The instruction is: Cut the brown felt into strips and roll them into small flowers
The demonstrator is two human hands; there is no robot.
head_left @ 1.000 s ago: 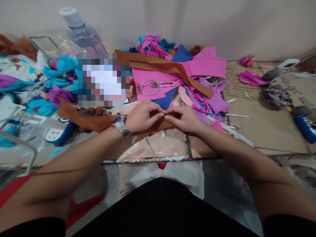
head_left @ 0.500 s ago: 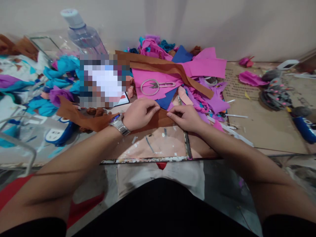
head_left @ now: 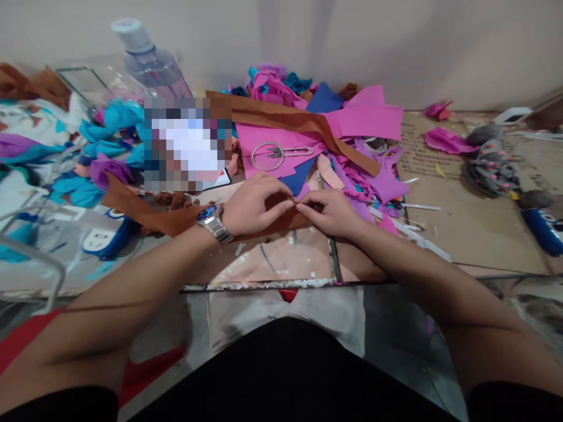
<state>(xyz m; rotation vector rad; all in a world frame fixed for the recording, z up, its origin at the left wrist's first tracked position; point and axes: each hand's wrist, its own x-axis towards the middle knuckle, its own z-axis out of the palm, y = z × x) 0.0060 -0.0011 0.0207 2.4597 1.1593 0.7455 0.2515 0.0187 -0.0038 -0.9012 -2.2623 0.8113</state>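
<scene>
A long brown crepe paper strip [head_left: 152, 212] runs from the left across the table and passes under my left wrist. My left hand [head_left: 257, 205], with a metal watch [head_left: 213, 220] on the wrist, pinches the strip's upper edge between thumb and forefinger. Right beside it, my right hand [head_left: 332, 211] pinches the same edge, and the fingertips of both hands almost meet. Part of the strip is hidden behind my hands. Just beyond them, thread snips [head_left: 292, 152] and a pale ring [head_left: 267, 156] lie on pink paper [head_left: 250, 135].
Behind lie a second brown strip [head_left: 303, 121] and blue paper [head_left: 325, 98]. A plastic bottle [head_left: 156, 70] and a partly blurred phone [head_left: 222, 177] stand and lie to the left, near crumpled blue paper pieces [head_left: 121, 114]. On the right are cardboard [head_left: 479, 228] and a dark pincushion-like bundle [head_left: 495, 170].
My left hand has slid to the right along the strip's edge, so its fingertips are now close to those of my right hand. My right hand has barely moved.
</scene>
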